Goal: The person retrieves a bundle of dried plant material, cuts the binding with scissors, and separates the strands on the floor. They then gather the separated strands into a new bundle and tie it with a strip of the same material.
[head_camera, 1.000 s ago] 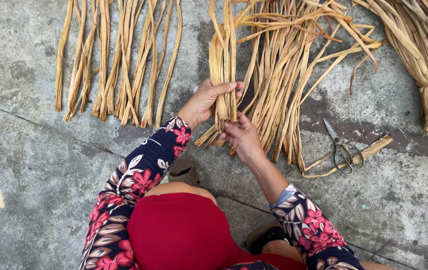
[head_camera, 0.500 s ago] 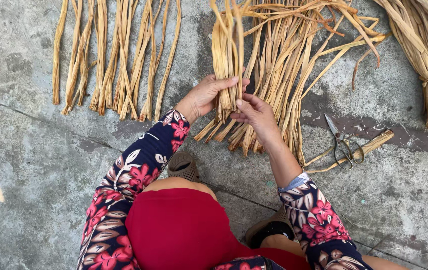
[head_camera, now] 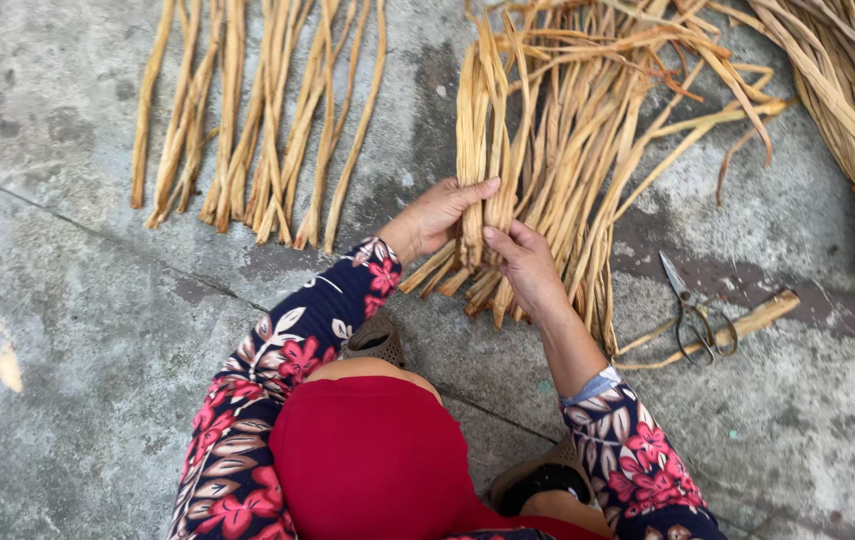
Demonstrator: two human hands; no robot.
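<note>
Left hand [head_camera: 441, 212] and right hand [head_camera: 522, 262] both clamped on upright dried reed strips [head_camera: 483, 130], lifted from loose pile [head_camera: 598, 170] on concrete floor [head_camera: 78, 330]. Scissors [head_camera: 693, 315] lying nearby, right.

Tan dried stalks [head_camera: 568, 150], red-flowered sleeves [head_camera: 278, 350]

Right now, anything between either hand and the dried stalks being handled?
Nothing visible. The left hand and right hand both already grip the upright dried stalks directly. The scissors lie apart, off to the right.
</note>
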